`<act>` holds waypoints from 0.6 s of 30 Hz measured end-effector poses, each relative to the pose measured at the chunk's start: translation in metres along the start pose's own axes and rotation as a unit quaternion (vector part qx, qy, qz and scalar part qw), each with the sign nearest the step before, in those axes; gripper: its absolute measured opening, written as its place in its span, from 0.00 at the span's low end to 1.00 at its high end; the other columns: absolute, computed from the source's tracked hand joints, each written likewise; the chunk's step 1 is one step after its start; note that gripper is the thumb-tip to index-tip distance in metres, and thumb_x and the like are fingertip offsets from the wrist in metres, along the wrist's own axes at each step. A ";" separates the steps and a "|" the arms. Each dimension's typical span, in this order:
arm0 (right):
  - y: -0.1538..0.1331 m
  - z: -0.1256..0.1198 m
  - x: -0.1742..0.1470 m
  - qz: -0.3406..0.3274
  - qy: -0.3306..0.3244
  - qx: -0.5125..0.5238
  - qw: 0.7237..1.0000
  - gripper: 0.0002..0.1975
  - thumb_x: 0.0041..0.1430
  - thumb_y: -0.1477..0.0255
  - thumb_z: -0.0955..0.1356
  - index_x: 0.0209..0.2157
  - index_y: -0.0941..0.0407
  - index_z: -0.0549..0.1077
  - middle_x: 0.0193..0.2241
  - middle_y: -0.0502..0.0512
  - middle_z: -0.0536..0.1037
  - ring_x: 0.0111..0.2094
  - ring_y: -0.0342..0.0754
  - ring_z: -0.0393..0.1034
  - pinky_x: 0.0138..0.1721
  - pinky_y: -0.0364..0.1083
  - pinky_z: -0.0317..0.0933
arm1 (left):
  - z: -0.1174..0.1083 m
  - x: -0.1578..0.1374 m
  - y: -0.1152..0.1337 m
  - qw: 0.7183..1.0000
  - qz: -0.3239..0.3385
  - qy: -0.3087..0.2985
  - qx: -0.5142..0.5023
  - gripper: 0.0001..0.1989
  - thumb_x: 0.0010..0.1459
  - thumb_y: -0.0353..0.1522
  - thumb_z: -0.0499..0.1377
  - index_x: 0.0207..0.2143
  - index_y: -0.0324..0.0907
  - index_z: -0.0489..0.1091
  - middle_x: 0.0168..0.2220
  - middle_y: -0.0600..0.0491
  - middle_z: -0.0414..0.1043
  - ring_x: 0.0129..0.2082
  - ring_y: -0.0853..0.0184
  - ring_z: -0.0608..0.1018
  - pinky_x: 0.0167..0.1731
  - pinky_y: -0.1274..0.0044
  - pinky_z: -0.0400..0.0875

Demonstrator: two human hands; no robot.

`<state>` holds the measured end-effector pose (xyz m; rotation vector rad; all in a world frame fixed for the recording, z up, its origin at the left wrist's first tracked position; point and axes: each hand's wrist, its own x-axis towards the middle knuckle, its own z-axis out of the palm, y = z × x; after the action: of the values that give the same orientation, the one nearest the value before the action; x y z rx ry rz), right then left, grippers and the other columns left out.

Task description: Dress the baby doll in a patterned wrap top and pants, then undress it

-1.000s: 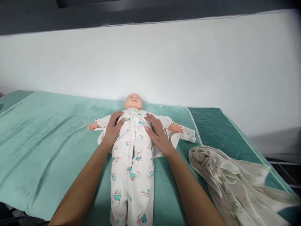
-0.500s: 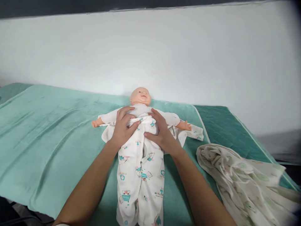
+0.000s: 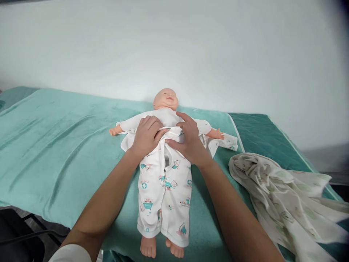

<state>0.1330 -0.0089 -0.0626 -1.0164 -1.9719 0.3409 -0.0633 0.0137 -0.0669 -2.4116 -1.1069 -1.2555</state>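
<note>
Printed trousers [image 3: 165, 193] lie on the doll [image 3: 167, 115], probably soft, light, best held by the waistband [image 3: 174, 131]; a crumpled cloth [image 3: 280, 196] lies right, out of the way; the left hand [image 3: 148, 135] pinches the waistband; the right hand [image 3: 190, 142] touches it, grip unclear; a loose jacket [image 3: 229, 142] beneath may snag; behind, the wall [image 3: 136, 47].

Trousers [image 3: 174, 193]: white, bear teal and reddish cartoon print. Cloth [image 3: 283, 196]: off-white, shows pale-green motifs. Sheet [image 3: 68, 153]: light teal-green. Mat [image 3: 257, 133]: dark green, pale edging.
</note>
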 end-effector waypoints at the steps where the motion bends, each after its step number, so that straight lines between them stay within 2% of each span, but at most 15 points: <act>1: -0.002 0.000 0.000 -0.005 0.005 -0.003 1.000 0.18 0.57 0.61 0.73 0.43 0.49 0.63 0.65 0.59 0.61 0.67 0.61 0.51 0.66 0.64 0.46 | 0.000 0.000 0.000 1.000 -0.001 -0.002 0.000 0.11 0.68 0.38 0.53 0.33 0.43 0.64 0.34 0.51 0.70 0.36 0.63 0.70 0.39 0.69 0.62; 6: -0.005 0.004 -0.002 0.005 0.022 0.023 0.999 0.15 0.56 0.64 0.74 0.34 0.51 0.63 0.56 0.59 0.66 0.60 0.60 0.59 0.61 0.61 0.53 | 0.001 -0.002 0.000 0.999 -0.017 -0.019 0.019 0.14 0.69 0.42 0.51 0.33 0.44 0.63 0.32 0.51 0.69 0.36 0.62 0.72 0.38 0.70 0.61; 11: -0.003 0.003 -0.006 0.036 0.056 0.081 0.994 0.17 0.58 0.58 0.72 0.27 0.52 0.63 0.45 0.58 0.67 0.51 0.55 0.63 0.56 0.58 0.58 | -0.002 -0.004 -0.005 0.998 -0.001 -0.050 0.043 0.17 0.68 0.46 0.52 0.32 0.43 0.64 0.30 0.52 0.70 0.34 0.61 0.73 0.38 0.70 0.60; 18: -0.011 -0.008 -0.021 0.078 0.072 0.044 0.993 0.19 0.62 0.54 0.68 0.24 0.52 0.66 0.36 0.55 0.69 0.44 0.54 0.63 0.51 0.57 0.59 | -0.001 -0.008 -0.011 0.999 -0.017 -0.031 0.039 0.17 0.65 0.47 0.55 0.33 0.44 0.67 0.30 0.51 0.71 0.33 0.60 0.73 0.39 0.69 0.60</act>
<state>0.1400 -0.0331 -0.0636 -1.1094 -1.7400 0.4242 -0.0747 0.0167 -0.0742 -2.3985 -1.1959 -1.1328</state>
